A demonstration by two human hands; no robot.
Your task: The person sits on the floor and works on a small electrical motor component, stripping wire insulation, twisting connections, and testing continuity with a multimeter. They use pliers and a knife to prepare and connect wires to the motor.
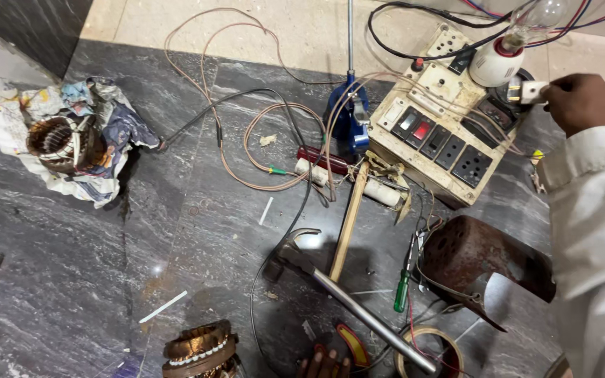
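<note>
My right hand (579,101), in a white sleeve, reaches in from the right edge and grips a white plug (529,91) at the far right corner of a cream switchboard (434,129). The board carries black sockets, rocker switches and a clear bulb in a white holder (509,49). Thin wires run from the board to a rusty brown motor housing (474,255) on the floor below my arm. My left hand is out of the picture.
On the dark marble floor lie a claw hammer (344,290), a wooden stick (348,220), a green screwdriver (402,287), a tape roll (421,350), copper-wire loops (274,150) and a blue tool (348,115). Wound stators sit on crumpled paper (61,143) and at bottom centre (201,350). Toes and a sandal (327,364) show at the bottom edge.
</note>
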